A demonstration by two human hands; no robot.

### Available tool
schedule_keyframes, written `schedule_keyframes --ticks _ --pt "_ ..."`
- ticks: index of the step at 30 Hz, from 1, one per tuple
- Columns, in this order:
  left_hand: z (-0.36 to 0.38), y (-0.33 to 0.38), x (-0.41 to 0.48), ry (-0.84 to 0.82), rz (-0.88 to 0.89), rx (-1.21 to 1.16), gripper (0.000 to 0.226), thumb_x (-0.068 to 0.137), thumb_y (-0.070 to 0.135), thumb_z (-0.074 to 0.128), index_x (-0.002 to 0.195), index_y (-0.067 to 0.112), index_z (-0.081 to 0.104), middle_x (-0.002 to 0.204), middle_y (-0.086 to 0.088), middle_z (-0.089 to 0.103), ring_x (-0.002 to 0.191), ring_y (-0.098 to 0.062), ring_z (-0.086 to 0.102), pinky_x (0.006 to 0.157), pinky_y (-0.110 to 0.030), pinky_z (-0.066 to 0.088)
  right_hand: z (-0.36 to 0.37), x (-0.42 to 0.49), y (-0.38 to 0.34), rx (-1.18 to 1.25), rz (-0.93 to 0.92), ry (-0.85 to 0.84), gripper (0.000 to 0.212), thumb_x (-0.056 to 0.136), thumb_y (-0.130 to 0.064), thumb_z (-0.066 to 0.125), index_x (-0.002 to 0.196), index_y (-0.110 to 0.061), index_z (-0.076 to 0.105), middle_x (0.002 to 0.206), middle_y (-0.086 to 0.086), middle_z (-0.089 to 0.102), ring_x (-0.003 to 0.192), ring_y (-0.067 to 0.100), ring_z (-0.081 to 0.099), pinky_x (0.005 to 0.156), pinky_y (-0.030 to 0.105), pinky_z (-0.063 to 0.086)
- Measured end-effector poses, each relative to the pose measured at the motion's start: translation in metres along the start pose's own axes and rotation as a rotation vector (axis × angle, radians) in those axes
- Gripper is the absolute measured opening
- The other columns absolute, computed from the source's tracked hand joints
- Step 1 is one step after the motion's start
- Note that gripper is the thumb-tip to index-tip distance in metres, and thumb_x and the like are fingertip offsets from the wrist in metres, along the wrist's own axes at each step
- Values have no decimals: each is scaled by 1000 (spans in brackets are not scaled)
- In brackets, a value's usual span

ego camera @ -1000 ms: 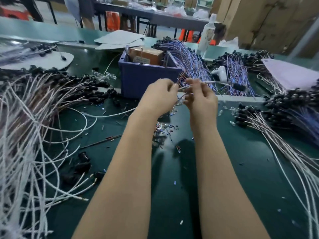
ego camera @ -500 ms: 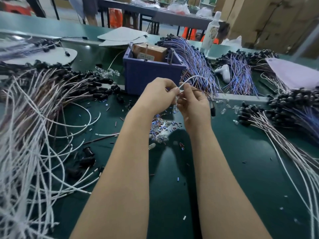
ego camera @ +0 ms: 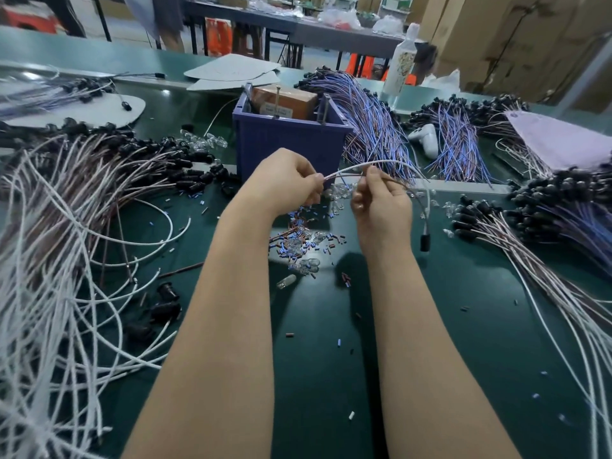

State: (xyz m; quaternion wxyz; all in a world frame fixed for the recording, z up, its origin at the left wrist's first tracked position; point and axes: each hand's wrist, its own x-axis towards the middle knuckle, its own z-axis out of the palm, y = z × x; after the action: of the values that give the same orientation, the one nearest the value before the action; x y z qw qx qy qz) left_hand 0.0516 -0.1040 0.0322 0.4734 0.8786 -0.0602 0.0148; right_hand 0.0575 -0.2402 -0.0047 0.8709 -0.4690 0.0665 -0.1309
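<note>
My left hand (ego camera: 284, 182) pinches the bare end of a white sleeved wire (ego camera: 394, 164) above the green table (ego camera: 331, 342). My right hand (ego camera: 381, 203) grips the same wire a little further along, thumb up. From there the wire arcs over to the right and hangs down, ending in a black socket (ego camera: 425, 241) just above the table. Below my hands lies a scatter of small clear bulbs and short blue and red sleeve bits (ego camera: 303, 243).
A blue bin (ego camera: 291, 140) holding a brown box stands right behind my hands. White wires with black sockets are heaped at the left (ego camera: 66, 226) and right (ego camera: 546, 233). Blue-purple wire bundles (ego camera: 374, 127), a white tool (ego camera: 425, 139) and a bottle (ego camera: 400, 64) sit behind.
My hands have drawn slightly apart. The wire, stretched level to the right a second ago, now bows over and its black socket hangs down beside my right wrist.
</note>
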Motion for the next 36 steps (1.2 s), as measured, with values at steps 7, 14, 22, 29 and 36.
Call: schedule_keyframes --ticks 7,14,22,29,36 --pt "1 -8 3 131 -50 -52 18 97 19 51 84 14 63 76 -2 70 67 -8 69 76 -27 56 -2 -1 7 -274 -29 -52 33 102 -22 42 79 -8 62 63 3 60 49 7 53 48 15 44" --pt "11 -6 3 69 44 -8 15 95 24 55 85 18 63 72 2 67 63 -7 65 64 -21 51 4 -6 14 -276 54 -249 29 99 -19 48 77 -9 64 55 -3 57 49 8 48 50 15 42" --pt "13 -6 2 -33 108 40 14 95 19 55 87 21 66 69 10 65 64 -2 55 68 -22 44 0 -1 13 -132 3 -143 23 97 -12 50 78 -10 64 52 -7 54 46 2 45 49 12 37" --pt "14 -11 4 12 115 47 15 93 18 58 79 20 62 67 8 66 61 -3 58 67 -22 47 0 -1 16 -115 32 -149 27 100 -18 46 84 -8 65 52 -4 55 47 4 44 47 11 38" --pt "12 -14 4 -52 56 -44 17 91 22 62 74 18 64 65 4 69 53 -1 60 62 -20 49 0 -3 13 -131 12 -105 21 95 -16 55 78 -12 65 54 -7 47 51 6 39 50 15 33"
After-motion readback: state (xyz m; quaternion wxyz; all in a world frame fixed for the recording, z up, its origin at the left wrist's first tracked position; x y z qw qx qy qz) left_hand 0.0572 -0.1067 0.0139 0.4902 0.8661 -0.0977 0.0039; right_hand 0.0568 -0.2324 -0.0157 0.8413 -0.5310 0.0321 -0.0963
